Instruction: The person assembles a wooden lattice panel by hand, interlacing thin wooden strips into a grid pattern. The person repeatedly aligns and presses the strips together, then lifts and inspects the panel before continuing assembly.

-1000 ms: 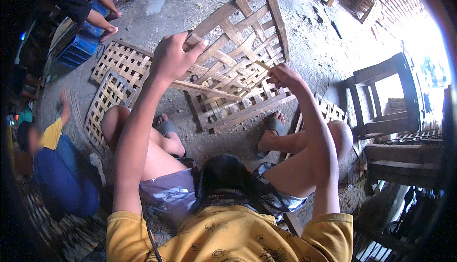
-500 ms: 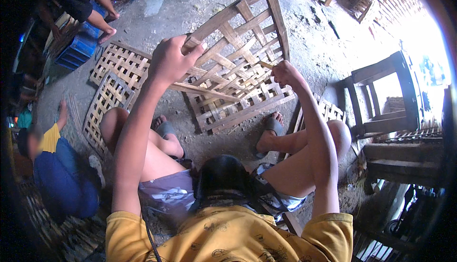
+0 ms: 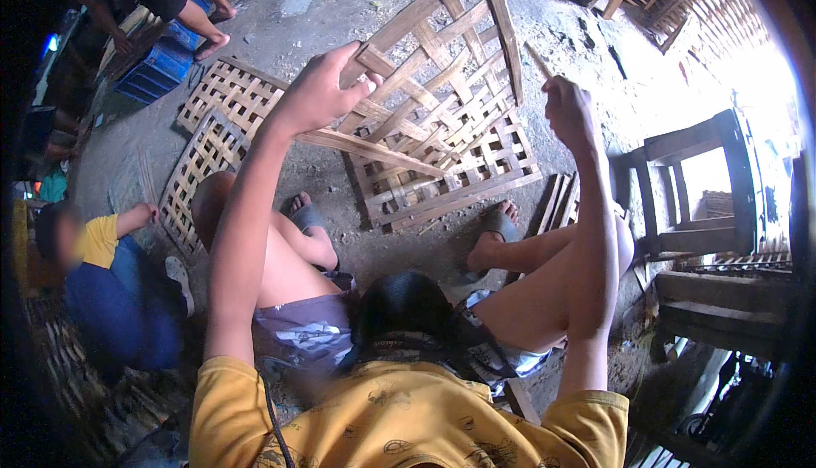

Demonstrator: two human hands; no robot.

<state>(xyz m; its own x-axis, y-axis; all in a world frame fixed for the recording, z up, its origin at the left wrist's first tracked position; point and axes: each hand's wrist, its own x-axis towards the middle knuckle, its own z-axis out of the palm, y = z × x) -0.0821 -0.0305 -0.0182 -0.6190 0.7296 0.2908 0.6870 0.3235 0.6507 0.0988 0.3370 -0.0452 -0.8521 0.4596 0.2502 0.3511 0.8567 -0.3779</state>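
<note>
My left hand (image 3: 327, 94) is closed on the left edge of a framed panel of woven bamboo strips (image 3: 503, 34), which it holds tilted up in front of me. Some of the fingers are hidden behind the frame. To the right of the panel and apart from it, my right hand (image 3: 571, 115) is closed on a thin light-coloured stick (image 3: 536, 58) that points up and left. Beneath the raised panel, a second woven panel (image 3: 467, 198) lies on the floor between my feet.
More woven panels (image 3: 200, 166) lie by my left knee. A person in a yellow shirt (image 3: 100, 243) sits at the left. Behind stands a blue crate (image 3: 157, 73), with another person's bare legs beside it. At the right are a wooden frame stand (image 3: 684, 147) and slats (image 3: 557, 200).
My right hand has drawn back from the panel, up and to the right, with the stick. My left hand still holds the panel. The seated person's arm has shifted.
</note>
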